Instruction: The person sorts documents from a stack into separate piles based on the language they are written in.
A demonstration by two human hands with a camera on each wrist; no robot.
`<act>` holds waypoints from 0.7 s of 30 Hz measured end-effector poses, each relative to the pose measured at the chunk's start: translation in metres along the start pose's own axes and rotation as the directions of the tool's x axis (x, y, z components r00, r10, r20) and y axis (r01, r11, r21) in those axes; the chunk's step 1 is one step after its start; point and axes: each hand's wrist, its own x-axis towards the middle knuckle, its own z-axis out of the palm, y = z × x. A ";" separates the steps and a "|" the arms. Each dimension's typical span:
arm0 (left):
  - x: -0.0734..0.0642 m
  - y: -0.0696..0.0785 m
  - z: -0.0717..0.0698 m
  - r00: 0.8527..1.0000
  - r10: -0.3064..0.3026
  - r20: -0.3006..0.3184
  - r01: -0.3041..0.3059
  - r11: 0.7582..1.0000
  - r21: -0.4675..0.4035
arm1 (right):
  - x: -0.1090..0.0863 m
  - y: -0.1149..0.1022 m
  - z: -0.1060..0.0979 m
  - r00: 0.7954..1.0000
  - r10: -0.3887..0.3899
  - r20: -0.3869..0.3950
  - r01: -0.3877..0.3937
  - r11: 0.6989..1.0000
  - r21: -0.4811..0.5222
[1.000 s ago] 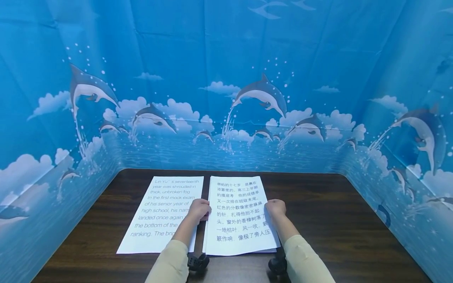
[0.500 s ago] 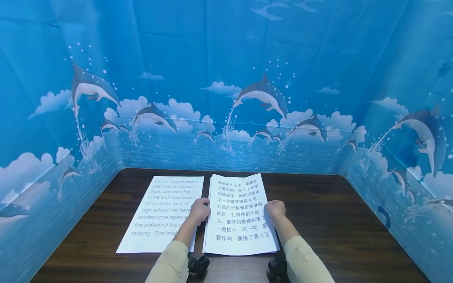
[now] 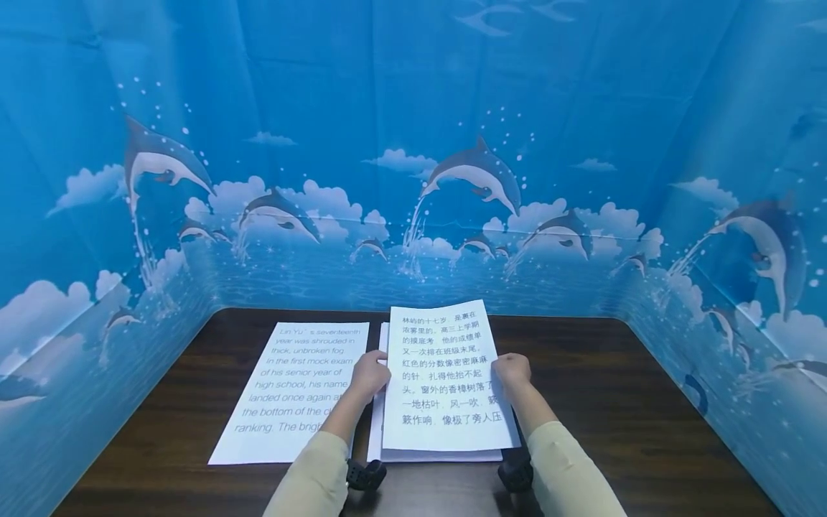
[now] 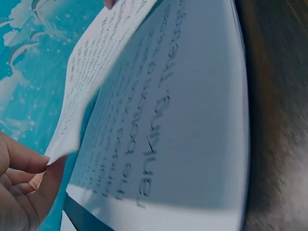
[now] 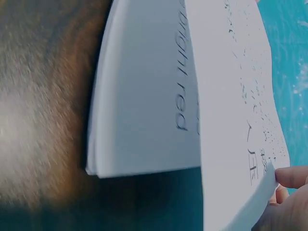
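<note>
A sheet of paper (image 3: pixel 442 431) with printed Chinese characters is held up and tilted above a stack of paper (image 3: pixel 376 434). My left hand (image 3: pixel 370 377) pinches its left edge, the thumb and finger (image 4: pixel 29 161) meeting at the paper in the left wrist view. On the opposite edge my right hand (image 3: pixel 515 373) pinches the same sheet. Both wrist views show English print on the top page of the stack (image 5: pixel 139 96), with a gap under the lifted sheet. In the head view the lifted sheet covers most of that stack.
Another sheet with English text (image 3: pixel 284 431) lies flat on the dark wooden table (image 3: pixel 620 431), to the left of the stack and partly behind my left forearm. A blue dolphin-print curtain (image 3: pixel 323 273) rises along the table's back and sides.
The Chinese-text sheet has risen off the stack and shifted slightly away and to the right, exposing more of the stack's left and near edges. Both hands have moved up with it.
</note>
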 end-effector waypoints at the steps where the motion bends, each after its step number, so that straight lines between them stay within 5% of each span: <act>1: 0.001 0.002 0.001 1.000 -0.003 0.000 0.003 1.000 0.004 | 0.001 0.000 -0.001 1.000 -0.002 -0.005 0.002 1.000 0.002; 11: -0.002 0.032 0.010 1.000 0.022 -0.011 -0.021 0.998 0.064 | 0.015 -0.006 -0.021 0.999 0.014 -0.041 -0.013 1.000 0.022; 21: 0.000 0.056 0.033 0.999 0.042 0.017 -0.042 0.999 -0.011 | 0.026 -0.011 -0.051 0.995 0.037 -0.098 -0.035 0.999 0.017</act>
